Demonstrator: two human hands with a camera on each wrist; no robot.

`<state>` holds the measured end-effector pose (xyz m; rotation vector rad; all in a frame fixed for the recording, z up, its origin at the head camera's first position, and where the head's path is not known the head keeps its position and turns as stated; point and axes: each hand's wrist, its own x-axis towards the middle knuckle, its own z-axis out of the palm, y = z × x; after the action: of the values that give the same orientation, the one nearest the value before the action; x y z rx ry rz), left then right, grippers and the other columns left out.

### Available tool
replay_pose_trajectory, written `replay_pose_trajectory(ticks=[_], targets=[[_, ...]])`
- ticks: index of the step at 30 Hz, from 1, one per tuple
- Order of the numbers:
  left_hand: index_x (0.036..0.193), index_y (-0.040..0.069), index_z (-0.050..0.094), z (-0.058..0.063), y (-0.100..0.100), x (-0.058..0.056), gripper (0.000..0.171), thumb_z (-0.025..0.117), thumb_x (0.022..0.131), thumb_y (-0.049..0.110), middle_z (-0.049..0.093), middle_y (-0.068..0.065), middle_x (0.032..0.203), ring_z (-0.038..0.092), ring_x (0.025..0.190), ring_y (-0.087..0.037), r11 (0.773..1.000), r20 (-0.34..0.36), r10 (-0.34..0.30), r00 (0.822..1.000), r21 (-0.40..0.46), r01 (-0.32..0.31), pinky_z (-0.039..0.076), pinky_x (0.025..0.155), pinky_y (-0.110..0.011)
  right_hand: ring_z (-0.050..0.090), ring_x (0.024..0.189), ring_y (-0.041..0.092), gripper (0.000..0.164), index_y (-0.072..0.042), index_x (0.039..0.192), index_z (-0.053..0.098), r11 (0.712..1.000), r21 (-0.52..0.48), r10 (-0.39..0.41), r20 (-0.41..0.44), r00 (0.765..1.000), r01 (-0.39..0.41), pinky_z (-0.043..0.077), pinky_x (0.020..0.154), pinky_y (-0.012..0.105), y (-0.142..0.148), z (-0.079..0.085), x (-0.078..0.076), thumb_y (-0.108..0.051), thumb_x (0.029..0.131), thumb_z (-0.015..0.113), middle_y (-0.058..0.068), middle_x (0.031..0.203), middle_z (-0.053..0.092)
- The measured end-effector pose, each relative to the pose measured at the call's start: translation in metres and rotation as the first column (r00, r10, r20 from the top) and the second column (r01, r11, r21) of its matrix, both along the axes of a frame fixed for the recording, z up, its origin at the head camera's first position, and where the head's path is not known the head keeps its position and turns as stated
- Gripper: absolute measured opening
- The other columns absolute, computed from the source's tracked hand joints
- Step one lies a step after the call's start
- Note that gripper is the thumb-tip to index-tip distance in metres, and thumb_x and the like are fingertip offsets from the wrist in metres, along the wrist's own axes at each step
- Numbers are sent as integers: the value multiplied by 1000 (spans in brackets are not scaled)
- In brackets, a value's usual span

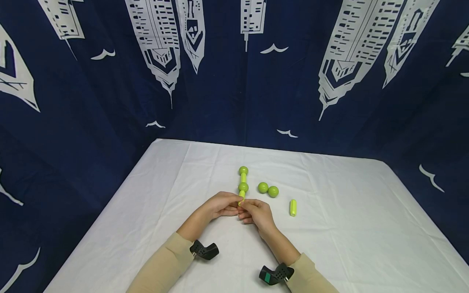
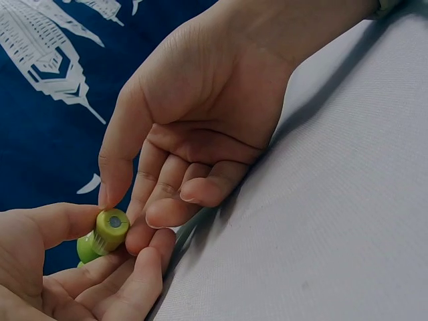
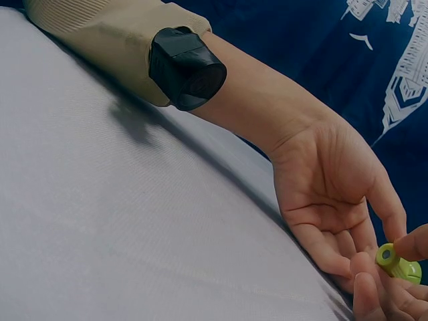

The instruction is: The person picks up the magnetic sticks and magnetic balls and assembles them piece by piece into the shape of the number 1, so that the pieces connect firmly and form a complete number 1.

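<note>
A yellow-green magnetic rod [image 1: 242, 194] sits between both hands' fingertips, its round end with a grey metal core [image 2: 116, 222] facing the wrist cameras. My left hand [image 1: 222, 204] pinches it from the left, thumb on top and fingers beneath. From the right, my right hand [image 1: 259, 213] pinches the rod near its close end with thumb and forefinger. At the rod's far end is a green ball [image 1: 243, 187]. Beyond that, a second rod [image 1: 243, 178] leads to another green ball [image 1: 243, 170], forming a straight line.
Two loose green balls, a left one [image 1: 263, 187] and a right one [image 1: 273, 191], lie side by side right of the line. Farther right lies a single rod [image 1: 293, 207]. A white cloth [image 1: 351, 228] covers the table, with a dark blue patterned curtain [image 1: 234, 110] behind.
</note>
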<state>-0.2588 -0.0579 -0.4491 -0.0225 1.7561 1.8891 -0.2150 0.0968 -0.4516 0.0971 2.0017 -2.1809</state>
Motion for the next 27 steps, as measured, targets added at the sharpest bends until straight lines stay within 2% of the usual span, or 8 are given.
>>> replay_pose_trajectory(ticks=[7,13,20,27], targets=[[114,-14,60,-2,0,-2,28,60,95,7,69,-6,76,68,68,-10,996,15,78,997,52,-78,58,68,-18,62,56,9,25,11,110,59,996,10,-89,-21,996,89,54,48,19,-1,-6,-3,-5,91,61,8,77,69],[113,-16,59,-4,0,-3,27,61,95,5,68,-5,73,67,68,-8,986,6,142,990,86,-142,56,65,-15,59,52,9,25,12,110,58,994,7,-107,-14,994,107,53,47,19,-1,-5,-2,-3,90,60,7,75,67],[107,-15,63,-6,1,-3,26,64,95,8,69,-4,73,67,68,-7,981,-62,194,979,16,-194,56,66,-14,59,52,9,23,14,109,57,997,6,-71,-4,997,71,53,48,20,0,-1,-2,-2,92,58,6,73,65],[106,-13,63,-7,4,-2,27,67,92,9,68,-5,75,66,68,-8,974,-86,222,971,-28,-225,56,67,-15,59,52,9,20,16,105,57,998,11,-58,-5,998,58,53,48,20,2,1,-2,1,91,56,6,69,63]])
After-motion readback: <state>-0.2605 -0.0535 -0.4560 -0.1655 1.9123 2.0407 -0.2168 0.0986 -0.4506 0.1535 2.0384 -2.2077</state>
